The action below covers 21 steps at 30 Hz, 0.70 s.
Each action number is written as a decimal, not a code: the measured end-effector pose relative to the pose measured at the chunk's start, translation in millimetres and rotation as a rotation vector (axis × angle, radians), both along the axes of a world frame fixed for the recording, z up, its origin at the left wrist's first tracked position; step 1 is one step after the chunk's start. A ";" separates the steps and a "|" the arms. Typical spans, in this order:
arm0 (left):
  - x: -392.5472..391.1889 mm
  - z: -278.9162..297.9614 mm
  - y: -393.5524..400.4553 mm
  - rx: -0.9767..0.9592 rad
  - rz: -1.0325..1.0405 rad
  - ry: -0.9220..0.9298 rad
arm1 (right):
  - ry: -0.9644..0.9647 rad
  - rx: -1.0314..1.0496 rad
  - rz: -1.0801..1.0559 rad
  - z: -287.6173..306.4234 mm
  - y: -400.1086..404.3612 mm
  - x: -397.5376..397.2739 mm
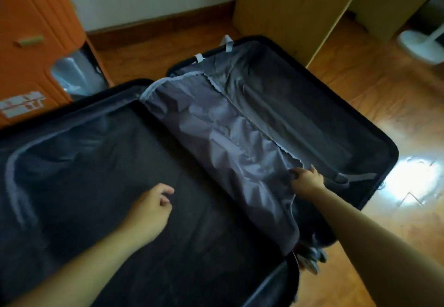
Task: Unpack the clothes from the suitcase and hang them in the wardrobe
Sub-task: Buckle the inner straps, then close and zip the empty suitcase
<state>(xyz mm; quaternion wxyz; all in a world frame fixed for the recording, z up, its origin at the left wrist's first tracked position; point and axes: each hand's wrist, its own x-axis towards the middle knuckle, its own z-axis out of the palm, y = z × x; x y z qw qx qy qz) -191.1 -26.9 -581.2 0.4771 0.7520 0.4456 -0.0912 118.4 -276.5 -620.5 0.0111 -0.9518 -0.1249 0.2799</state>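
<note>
A black suitcase lies open flat on the wooden floor, both halves lined in dark fabric. A grey divider flap is folded over the hinge between the halves. My right hand grips the flap's zip edge at the near end of the right half. My left hand hovers over the dark lining of the left half, fingers loosely curled, holding nothing. A bit of patterned dark clothing pokes out below the flap at the near edge. The wardrobe is not identifiable with certainty.
An orange suitcase stands at the left with a bin lined in plastic beside it. A light wooden cabinet stands behind the open case. A white fan base sits at far right. Sunlight glares on the floor.
</note>
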 end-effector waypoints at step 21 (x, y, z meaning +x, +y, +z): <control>-91.8 115.4 -4.6 -0.335 0.457 -0.218 | 0.250 0.851 1.111 145.7 14.6 -286.2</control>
